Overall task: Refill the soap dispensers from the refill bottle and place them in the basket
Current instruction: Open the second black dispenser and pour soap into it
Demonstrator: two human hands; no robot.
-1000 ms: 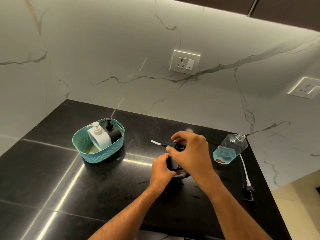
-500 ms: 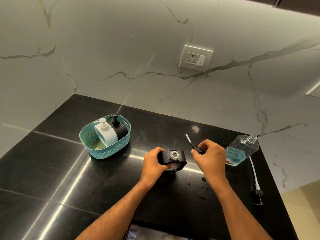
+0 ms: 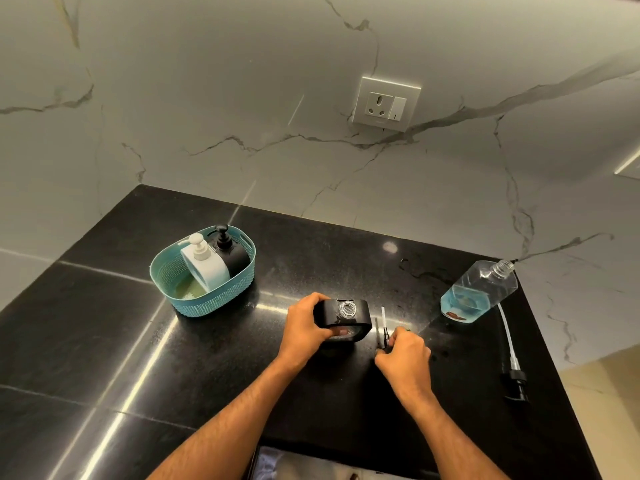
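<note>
Across the whole lower view runs the black glossy tabletop (image 3: 104,341), backed by a white veined marble wall (image 3: 207,98) carrying a socket plate (image 3: 386,101). Over on the left sits the teal basket (image 3: 207,299), and standing inside it, side by side and touching, are a white dispenser (image 3: 207,268) and a black dispenser (image 3: 235,258), both with pumps fitted. Far right, the clear refill bottle (image 3: 479,292) stands uncapped, a shallow pool of blue soap at its bottom. Just beside it on the right lies its own pump (image 3: 512,368), long tube pointing away, black head toward the near edge. Centre stage: a third black dispenser (image 3: 341,318) stands on the tabletop, its neck open and uncovered, and the left hand (image 3: 304,329) is wrapped around its left side, thumb across the front, gripping it firmly. The right hand (image 3: 403,351) is just to its right, fingers curled closed round the black head of a small pump piece (image 3: 383,323), whose thin white tube pokes away toward the wall, close beside the dispenser but apart from it.
</note>
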